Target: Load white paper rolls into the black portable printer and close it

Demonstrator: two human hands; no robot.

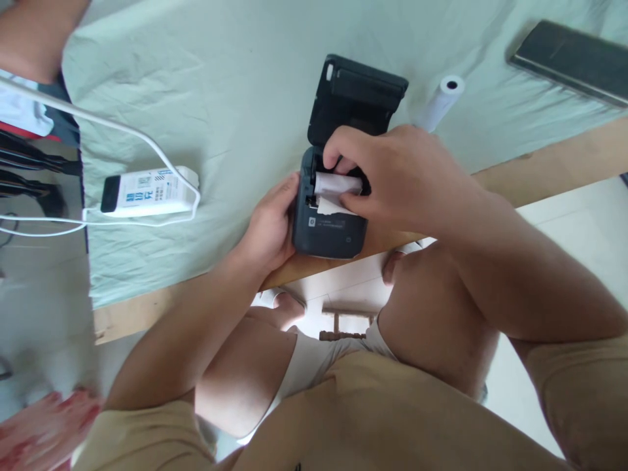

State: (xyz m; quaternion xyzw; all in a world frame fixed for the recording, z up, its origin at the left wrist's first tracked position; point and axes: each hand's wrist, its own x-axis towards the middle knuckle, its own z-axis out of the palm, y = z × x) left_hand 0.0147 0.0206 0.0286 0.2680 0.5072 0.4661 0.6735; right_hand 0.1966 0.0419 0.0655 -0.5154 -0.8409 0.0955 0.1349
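A small dark printer-like device (333, 239) lies at the table's front edge with its black lid (358, 95) swung open away from me. My left hand (275, 226) grips the device's left side, thumb along its edge. A white paper roll (336, 183) sits in the open compartment, its loose end sticking out toward me. My right hand (392, 180) reaches over from the right, with thumb and curled fingers closed round the right end of the paper roll. Part of the roll is hidden by the fingers.
Another white roll (441, 101) stands behind my right hand. A dark flat case (574, 62) lies at the back right. At left are a white box-shaped device (150, 191) and a white cable (112, 124). Another person's arm (39, 36) shows at the top left.
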